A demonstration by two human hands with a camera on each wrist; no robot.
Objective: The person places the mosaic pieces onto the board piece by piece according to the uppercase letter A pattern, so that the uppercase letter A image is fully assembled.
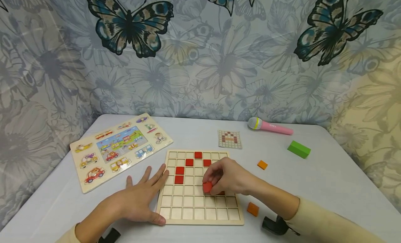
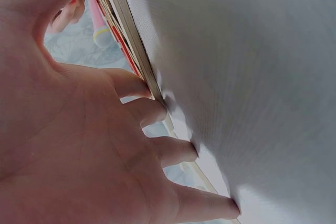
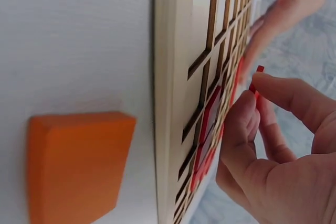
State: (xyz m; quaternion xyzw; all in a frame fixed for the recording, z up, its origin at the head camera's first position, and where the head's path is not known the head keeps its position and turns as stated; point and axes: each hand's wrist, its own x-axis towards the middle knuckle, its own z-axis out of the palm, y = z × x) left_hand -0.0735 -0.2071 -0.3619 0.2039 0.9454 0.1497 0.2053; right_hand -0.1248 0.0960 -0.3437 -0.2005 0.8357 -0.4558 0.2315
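Observation:
A wooden grid board (image 1: 200, 222) lies on the white table, with several red square tiles (image 1: 180, 170) set in its cells. My right hand (image 1: 227, 177) pinches one red tile (image 1: 207, 187) between thumb and fingers over the board's middle. In the right wrist view that pinched tile (image 3: 260, 69) shows edge-on at the fingertips. Part of the grid is hidden under this hand. Along the board's left edge my left hand (image 1: 138, 201) lies with spread fingers, and its fingertips touch the edge in the left wrist view.
A vehicle picture puzzle (image 1: 106, 170) lies at the left. Behind the board is a small pattern card (image 1: 230, 139). To the right are a pink toy microphone (image 1: 270, 127), a green block (image 1: 299, 149) and two orange pieces, one (image 1: 252, 209) close to the board's edge.

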